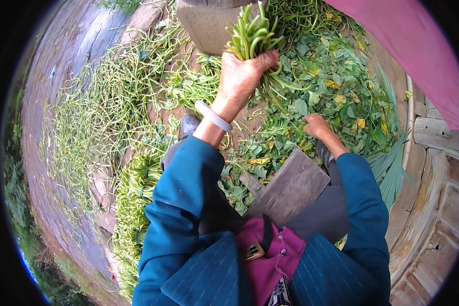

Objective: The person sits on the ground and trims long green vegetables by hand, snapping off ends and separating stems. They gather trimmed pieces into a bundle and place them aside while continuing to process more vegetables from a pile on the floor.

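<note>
My left hand (244, 72), with a pale bangle (213, 116) at its wrist, is closed around a bunch of green plant stems (252, 34). Their cut or broken ends stick up above the fist, and thinner parts hang below it. Lower and to the right, my right hand (316, 125) is over the leaf pile, its fingers bent; whether it pinches a stem there is too small to tell. Green and yellowing leaves (329, 84) lie beneath and around it. Tied bundles of stems (137, 191) lie left of my legs, and another bundle (195, 86) is behind my left hand.
Loose long stems (111, 91) spread over the ground at left. A squared post base (208, 30) stands ahead. A wooden board (290, 183) lies between my legs. Pink cloth (413, 46) hangs at upper right, above a wooden plank wall (424, 214). A fan-shaped palm leaf (390, 168) lies at right.
</note>
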Demonstrator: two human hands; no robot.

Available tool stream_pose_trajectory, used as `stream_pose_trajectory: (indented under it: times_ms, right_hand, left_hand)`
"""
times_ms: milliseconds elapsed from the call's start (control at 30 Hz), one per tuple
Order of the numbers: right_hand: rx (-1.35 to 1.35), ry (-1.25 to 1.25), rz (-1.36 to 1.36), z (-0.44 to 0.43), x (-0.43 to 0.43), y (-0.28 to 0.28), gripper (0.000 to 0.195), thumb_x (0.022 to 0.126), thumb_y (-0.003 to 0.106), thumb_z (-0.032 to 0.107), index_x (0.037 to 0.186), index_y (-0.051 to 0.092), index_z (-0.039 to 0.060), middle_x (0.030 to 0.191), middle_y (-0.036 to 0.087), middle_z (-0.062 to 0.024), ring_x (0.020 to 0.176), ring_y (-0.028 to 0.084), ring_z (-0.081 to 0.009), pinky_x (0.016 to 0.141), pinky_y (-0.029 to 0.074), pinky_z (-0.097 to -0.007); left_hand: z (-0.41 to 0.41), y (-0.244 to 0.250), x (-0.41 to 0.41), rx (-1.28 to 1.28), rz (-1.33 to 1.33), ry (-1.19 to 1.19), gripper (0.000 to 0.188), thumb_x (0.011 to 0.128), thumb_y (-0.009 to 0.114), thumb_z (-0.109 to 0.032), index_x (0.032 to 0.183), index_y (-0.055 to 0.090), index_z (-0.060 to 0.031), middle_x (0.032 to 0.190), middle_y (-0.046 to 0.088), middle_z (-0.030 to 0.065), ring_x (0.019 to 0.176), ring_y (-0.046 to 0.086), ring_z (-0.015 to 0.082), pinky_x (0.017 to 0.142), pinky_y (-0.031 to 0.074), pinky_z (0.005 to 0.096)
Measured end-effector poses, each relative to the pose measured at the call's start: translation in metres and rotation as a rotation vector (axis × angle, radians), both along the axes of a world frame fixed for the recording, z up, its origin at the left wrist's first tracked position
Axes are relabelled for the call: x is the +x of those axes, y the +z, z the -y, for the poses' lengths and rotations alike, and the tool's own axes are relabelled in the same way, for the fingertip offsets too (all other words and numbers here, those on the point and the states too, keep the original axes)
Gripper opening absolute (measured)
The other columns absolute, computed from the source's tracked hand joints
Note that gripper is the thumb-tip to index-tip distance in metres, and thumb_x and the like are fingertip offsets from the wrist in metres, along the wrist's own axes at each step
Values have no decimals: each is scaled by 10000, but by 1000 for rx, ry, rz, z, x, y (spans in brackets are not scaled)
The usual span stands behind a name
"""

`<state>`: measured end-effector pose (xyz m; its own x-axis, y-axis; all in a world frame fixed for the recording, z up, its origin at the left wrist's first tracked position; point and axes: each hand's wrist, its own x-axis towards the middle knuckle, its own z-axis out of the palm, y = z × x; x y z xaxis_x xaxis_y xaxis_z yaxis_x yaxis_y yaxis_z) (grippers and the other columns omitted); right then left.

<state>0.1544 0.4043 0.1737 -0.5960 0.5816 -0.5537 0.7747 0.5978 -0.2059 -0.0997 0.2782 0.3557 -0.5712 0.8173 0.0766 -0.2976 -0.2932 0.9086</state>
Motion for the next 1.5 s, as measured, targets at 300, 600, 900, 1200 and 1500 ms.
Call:
stream_pose_trajectory:
  times_ms: [300, 600, 900, 1200, 1500]
  right_hand:
    - [41, 213, -33, 27, -17, -86, 472, 780, 606, 127, 1216, 438, 56, 1209, 483, -143, 1090, 451, -341, 898, 409, -439]
    - [-689, 403, 262, 59, 34, -128, 170, 737, 601, 150, 837, 628, 16, 810, 611, -156, 730, 558, -306, 647, 432, -416]
    - [-721, -426, -297, 3, -4, -26, 343, 841, 532, 170, 1082, 560, -72, 700, 632, -88, 554, 546, -107, 476, 430, -245]
    - [-628, -838, -787, -10, -15, 104, 346, 877, 481, 130, 1139, 483, -97, 753, 635, -110, 565, 563, -124, 486, 447, -250]
    - [-441, -770, -1012, 6, 2, 151, 237, 866, 551, 127, 1012, 539, -59, 785, 626, -118, 634, 584, -136, 568, 472, -261]
  left_hand:
    - [15, -9, -43, -264, 187, 140, 165, 769, 634, -106, 865, 628, 27, 716, 620, 79, 600, 599, 147, 536, 492, 241]
    - [6, -13, -50, -289, 263, 155, 172, 775, 618, -116, 869, 622, 28, 748, 612, 70, 637, 590, 147, 590, 491, 250]
    - [2, -14, -45, -329, 236, 92, 166, 771, 605, -81, 883, 621, 41, 706, 606, 69, 582, 575, 132, 534, 481, 237]
    - [5, -19, -36, -395, 58, -29, 136, 717, 631, -12, 849, 629, 22, 696, 615, 59, 558, 563, 122, 508, 458, 240]
    - [-5, -15, -12, -418, 149, -221, 123, 714, 629, -35, 824, 616, 20, 700, 613, 59, 598, 552, 119, 523, 442, 243]
